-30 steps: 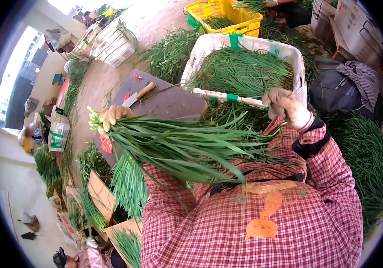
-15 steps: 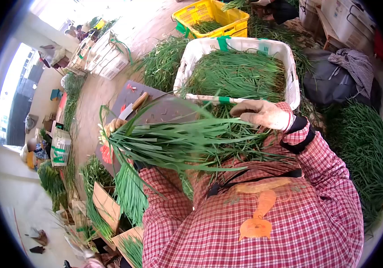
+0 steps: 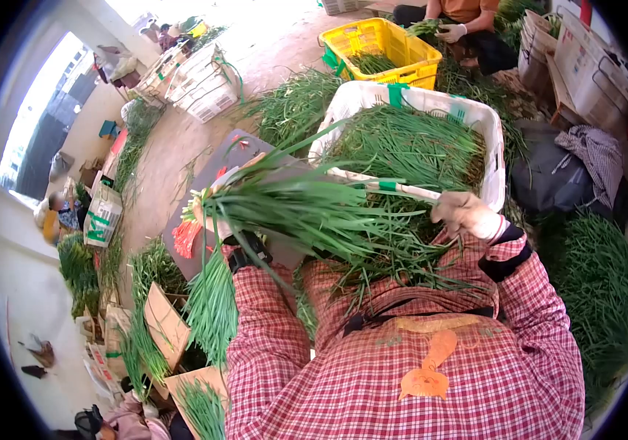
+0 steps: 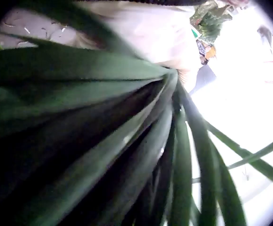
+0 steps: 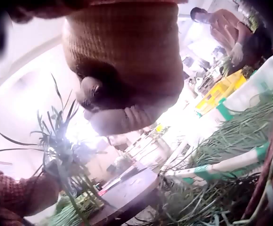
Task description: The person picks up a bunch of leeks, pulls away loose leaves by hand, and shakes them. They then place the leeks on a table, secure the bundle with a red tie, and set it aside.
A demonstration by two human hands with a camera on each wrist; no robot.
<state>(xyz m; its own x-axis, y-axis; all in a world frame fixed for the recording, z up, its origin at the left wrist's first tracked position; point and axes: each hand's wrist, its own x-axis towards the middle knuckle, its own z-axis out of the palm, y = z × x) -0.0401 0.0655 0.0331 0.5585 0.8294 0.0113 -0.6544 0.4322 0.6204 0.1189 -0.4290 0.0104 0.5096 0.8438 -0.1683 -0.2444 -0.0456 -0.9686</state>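
Observation:
My gloved left hand (image 4: 150, 33) grips a bunch of long flat green leaves, likely garlic chives (image 3: 307, 216), near its pale stem ends. In the head view the leaves hide much of that hand; they fan out to the right over the lap. My gloved right hand (image 3: 468, 215) is by the near right corner of the white basket (image 3: 496, 139), beyond the leaf tips. Its fingers are curled in the right wrist view, with nothing visible in them. Red ties (image 3: 186, 238) hang beside the left hand, above a grey board (image 3: 215, 165).
Loose chives fill the white basket. A yellow crate (image 3: 416, 73) stands behind it, where another person (image 3: 468, 29) holds some greens. Chive heaps (image 3: 592, 279) lie to the right. More bundles (image 3: 211, 308) and cardboard (image 3: 166, 323) lie at the left.
The left hand has turned the bunch, and its leaves now sweep up across the board and over the knife. The right hand has drawn back from the leaves, its fingers curling in.

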